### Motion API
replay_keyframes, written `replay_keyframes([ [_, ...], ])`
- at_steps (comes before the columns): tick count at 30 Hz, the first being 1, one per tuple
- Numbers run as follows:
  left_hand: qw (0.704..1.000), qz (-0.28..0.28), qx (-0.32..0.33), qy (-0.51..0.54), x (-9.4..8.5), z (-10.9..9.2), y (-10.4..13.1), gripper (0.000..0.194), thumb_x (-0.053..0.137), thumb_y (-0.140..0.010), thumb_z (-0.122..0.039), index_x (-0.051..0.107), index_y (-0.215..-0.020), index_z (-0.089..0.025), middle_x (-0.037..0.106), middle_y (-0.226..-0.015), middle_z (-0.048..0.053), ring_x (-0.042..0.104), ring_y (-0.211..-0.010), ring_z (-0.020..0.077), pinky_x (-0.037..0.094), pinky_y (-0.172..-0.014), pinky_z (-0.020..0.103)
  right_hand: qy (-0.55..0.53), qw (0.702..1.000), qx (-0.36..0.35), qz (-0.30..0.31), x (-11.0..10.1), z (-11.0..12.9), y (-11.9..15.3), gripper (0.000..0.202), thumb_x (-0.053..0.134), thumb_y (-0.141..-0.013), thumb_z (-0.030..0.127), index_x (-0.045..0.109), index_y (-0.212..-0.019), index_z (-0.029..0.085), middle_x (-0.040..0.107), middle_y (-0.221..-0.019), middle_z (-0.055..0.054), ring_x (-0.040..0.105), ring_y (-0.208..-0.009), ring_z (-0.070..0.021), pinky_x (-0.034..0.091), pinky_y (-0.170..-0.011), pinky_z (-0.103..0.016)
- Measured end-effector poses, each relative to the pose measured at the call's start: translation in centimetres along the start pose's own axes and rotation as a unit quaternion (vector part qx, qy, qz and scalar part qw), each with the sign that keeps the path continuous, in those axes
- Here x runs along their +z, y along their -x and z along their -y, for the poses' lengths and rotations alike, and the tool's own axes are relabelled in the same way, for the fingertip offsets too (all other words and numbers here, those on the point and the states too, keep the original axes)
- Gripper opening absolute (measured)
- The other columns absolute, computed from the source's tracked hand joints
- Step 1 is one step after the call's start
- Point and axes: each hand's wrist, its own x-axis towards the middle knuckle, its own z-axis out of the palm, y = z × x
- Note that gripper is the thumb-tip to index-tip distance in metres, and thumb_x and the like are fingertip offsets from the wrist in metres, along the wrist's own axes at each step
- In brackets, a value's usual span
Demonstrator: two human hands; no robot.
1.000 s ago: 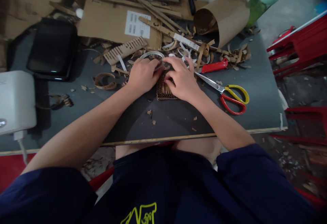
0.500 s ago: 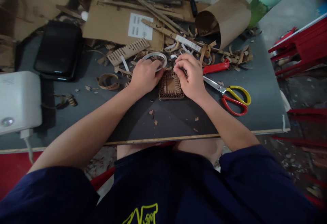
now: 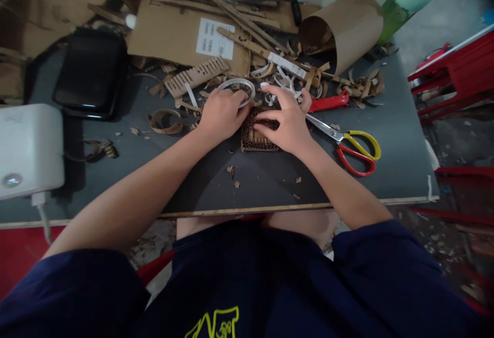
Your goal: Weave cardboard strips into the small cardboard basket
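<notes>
A small square box [image 3: 260,145] of layered corrugated cardboard stands on the dark table in front of me. My left hand [image 3: 223,113] is curled at its upper left corner, thumb and fingers closed against it; the exact grip is partly hidden. A white roll of tape [image 3: 251,87] lies just beyond, partly under those fingers. Over the box's right side my right hand [image 3: 288,121] is spread, two fingertips reaching over its inside and another finger extended above the far edge. I see nothing held in it.
To the right lie scissors [image 3: 339,137] with yellow and red handles and a red-handled tool [image 3: 330,102]. Cardboard scraps [image 3: 196,76] and a cardboard tube [image 3: 357,29] crowd the back. A black case [image 3: 90,73] and a white device [image 3: 29,150] stand left.
My right hand has opened from a pinch near the box's far right corner, its fingers now spreading over the box. My left hand stays at the upper left corner.
</notes>
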Motion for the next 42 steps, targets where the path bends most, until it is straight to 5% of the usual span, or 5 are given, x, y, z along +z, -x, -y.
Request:
replay_keyframes([
  [13, 0.998, -0.067, 0.015, 0.012, 1.3, 0.3, 0.0, 0.032, 0.041, -0.098, -0.039, 0.064, -0.101, -0.017, 0.069, -0.089, 0.014, 0.066, -0.094, 0.0301, 0.049, -0.092, 0.047, 0.006, 0.999, 0.029, 0.033, 0.5, 1.6, -0.7, 0.020, 0.063, -0.090, 0.019, 0.068, -0.071, 0.023, 0.057, -0.146, -0.009, 0.050, -0.137, -0.0380, 0.004, -0.121, -0.078],
  [19, 0.998, -0.062, 0.010, 0.000, 1.1, 0.1, 0.2, 0.033, 0.039, -0.099, -0.037, 0.065, -0.100, -0.017, 0.068, -0.085, 0.014, 0.066, -0.091, 0.0305, 0.049, -0.091, 0.047, -0.017, 0.997, 0.066, 0.028, 1.8, 1.5, -0.3, 0.018, 0.049, -0.094, 0.015, 0.062, -0.085, 0.021, 0.063, -0.132, -0.012, 0.059, -0.125, -0.0301, 0.025, -0.120, -0.064],
  [32, 0.999, -0.042, 0.006, 0.015, 0.8, 0.0, 0.1, 0.035, 0.040, -0.099, -0.041, 0.064, -0.100, -0.016, 0.068, -0.086, 0.015, 0.066, -0.092, 0.0318, 0.048, -0.090, 0.048, -0.134, 0.961, 0.096, -0.220, 1.5, -6.2, -1.4, 0.052, 0.020, -0.104, 0.059, 0.059, -0.111, 0.025, 0.059, -0.127, -0.013, 0.063, -0.116, -0.0248, 0.056, -0.093, -0.045],
  [38, 0.996, -0.075, 0.015, 0.036, 1.0, 0.3, 0.3, 0.037, 0.038, -0.101, -0.045, 0.064, -0.101, -0.018, 0.068, -0.088, 0.014, 0.064, -0.097, 0.0315, 0.046, -0.094, 0.048, -0.152, 0.906, 0.153, -0.363, 0.9, -8.7, -1.9, 0.051, 0.042, -0.093, 0.074, 0.061, -0.096, 0.027, 0.065, -0.109, -0.011, 0.068, -0.096, -0.0211, 0.059, -0.084, -0.040],
  [42, 0.993, -0.110, 0.002, 0.049, 0.1, 0.1, 0.5, 0.043, 0.031, -0.103, -0.049, 0.062, -0.109, -0.019, 0.067, -0.096, 0.013, 0.063, -0.104, 0.0306, 0.043, -0.098, 0.048, -0.126, 0.933, 0.136, -0.308, 0.8, -7.5, -1.4, 0.053, 0.051, -0.089, 0.074, 0.067, -0.095, 0.024, 0.071, -0.100, -0.010, 0.070, -0.098, -0.0279, 0.059, -0.088, -0.051],
])
